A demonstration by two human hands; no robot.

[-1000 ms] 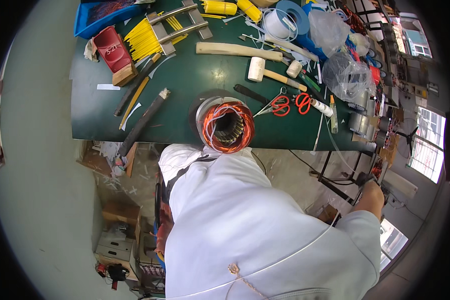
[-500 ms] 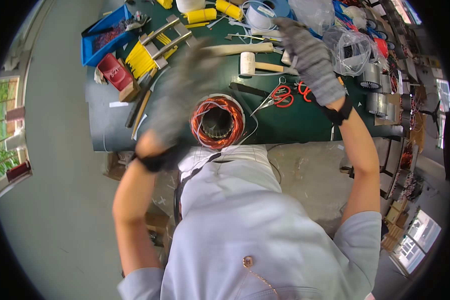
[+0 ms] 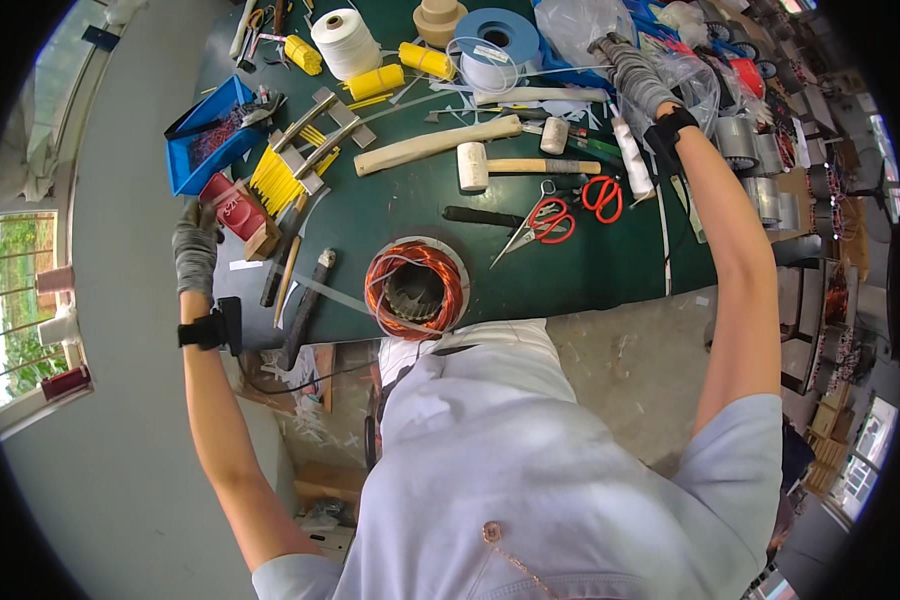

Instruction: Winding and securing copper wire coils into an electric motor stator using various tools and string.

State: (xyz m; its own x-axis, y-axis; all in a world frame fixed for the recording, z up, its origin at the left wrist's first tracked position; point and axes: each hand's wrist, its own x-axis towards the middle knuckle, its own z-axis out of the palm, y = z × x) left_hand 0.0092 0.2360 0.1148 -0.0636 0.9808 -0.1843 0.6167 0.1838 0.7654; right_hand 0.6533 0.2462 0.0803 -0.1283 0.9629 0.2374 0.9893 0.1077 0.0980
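Note:
A motor stator with copper windings (image 3: 415, 290) lies on the green table (image 3: 610, 270) near its front edge, just ahead of my chest. My left hand (image 3: 195, 250), in a grey glove with a black wrist strap, hangs at the table's left edge beside a red box (image 3: 232, 208); it holds nothing. My right hand (image 3: 632, 72), also gloved, reaches far right with fingers stretched out, next to clear plastic bags (image 3: 590, 20). Nothing shows in its grasp. Both hands are well apart from the stator.
A white mallet (image 3: 475, 165), a wooden handle (image 3: 435, 145) and two red-handled scissors (image 3: 550, 218) lie mid-table. A blue tray (image 3: 210, 135), yellow sleeves (image 3: 275, 180), a white thread cone (image 3: 345, 42) and a blue tape roll (image 3: 495, 40) sit further back. Metal cans (image 3: 755, 150) stand at the right.
Both arms have spread outward from above the stator: my left hand swung to the table's left edge, my right hand went to the far right by the bags.

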